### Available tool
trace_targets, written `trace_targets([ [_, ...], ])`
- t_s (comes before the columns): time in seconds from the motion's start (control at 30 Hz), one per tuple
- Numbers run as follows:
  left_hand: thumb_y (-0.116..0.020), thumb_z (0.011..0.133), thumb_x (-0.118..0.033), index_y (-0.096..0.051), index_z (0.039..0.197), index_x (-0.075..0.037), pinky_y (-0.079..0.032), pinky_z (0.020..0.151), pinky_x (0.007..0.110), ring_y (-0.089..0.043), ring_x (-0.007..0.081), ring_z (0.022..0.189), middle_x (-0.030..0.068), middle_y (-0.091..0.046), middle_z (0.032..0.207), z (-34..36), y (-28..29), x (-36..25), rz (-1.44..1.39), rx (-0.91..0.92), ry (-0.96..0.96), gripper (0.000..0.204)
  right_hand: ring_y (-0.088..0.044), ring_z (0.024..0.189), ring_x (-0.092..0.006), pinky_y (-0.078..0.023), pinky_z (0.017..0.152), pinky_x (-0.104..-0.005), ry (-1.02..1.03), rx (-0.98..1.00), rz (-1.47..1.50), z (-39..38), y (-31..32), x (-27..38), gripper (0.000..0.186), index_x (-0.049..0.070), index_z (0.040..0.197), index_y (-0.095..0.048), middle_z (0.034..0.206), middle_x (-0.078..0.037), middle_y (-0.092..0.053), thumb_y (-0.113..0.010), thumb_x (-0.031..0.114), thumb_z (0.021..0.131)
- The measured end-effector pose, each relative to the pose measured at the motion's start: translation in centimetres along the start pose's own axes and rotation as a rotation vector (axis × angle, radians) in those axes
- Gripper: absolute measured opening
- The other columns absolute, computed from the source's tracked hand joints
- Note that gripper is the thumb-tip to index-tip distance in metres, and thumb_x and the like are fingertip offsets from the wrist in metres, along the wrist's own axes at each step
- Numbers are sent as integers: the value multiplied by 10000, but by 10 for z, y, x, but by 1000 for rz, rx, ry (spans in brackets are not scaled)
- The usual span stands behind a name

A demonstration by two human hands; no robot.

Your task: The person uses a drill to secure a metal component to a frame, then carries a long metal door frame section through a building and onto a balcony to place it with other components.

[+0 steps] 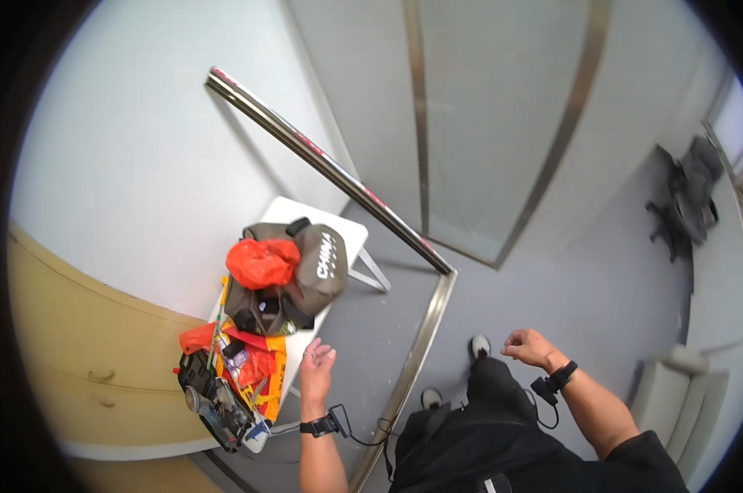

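Observation:
My left hand (316, 374) is raised beside the white folding table (351, 232), its fingers apart and nothing in them. My right hand (532, 347) hangs over the floor in front of my body, its fingers loosely bent and holding nothing visible. On the table lies a grey-brown bag (320, 283) with a crumpled red plastic bag (262, 263) on top. Nearest my left hand is an orange and yellow bag (274, 378). Beside it sits a dark power tool (215, 415) among other tools that I cannot make out singly.
A long metal profile (330, 168) leans from the floor against the white wall. A metal floor track (420, 353) runs between me and the table. A glass panel (503, 123) stands ahead. An office chair (690, 197) and a pale sofa (675, 403) are at right.

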State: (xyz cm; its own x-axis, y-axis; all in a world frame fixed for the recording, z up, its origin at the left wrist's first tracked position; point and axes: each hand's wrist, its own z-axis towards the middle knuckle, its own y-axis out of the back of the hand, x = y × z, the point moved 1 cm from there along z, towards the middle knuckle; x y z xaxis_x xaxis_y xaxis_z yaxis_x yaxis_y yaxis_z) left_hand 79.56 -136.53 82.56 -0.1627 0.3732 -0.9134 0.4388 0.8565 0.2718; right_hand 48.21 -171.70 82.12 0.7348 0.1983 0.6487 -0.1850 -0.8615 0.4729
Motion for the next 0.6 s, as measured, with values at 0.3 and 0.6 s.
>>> trace_targets([
  [0.3, -709, 822, -215, -489, 1285, 18, -495, 864, 358, -620, 217, 1004, 154, -640, 1117, -64, -139, 75, -52, -287, 184, 563, -604, 741, -256, -487, 708, -368, 648, 23, -38, 358, 60, 313, 347, 1, 904, -604, 783, -161, -628, -704, 284, 729],
  [0.6, -708, 776, -275, -569, 1157, 43, -522, 773, 348, -664, 296, 899, 168, -682, 978, -335, -278, 23, 123, -1143, 1117, 516, -544, 1144, -351, -486, 896, -383, 989, -150, -160, 707, 20, 516, 1113, -129, 1402, -220, 1351, -319, -420, -779, 501, 675],
])
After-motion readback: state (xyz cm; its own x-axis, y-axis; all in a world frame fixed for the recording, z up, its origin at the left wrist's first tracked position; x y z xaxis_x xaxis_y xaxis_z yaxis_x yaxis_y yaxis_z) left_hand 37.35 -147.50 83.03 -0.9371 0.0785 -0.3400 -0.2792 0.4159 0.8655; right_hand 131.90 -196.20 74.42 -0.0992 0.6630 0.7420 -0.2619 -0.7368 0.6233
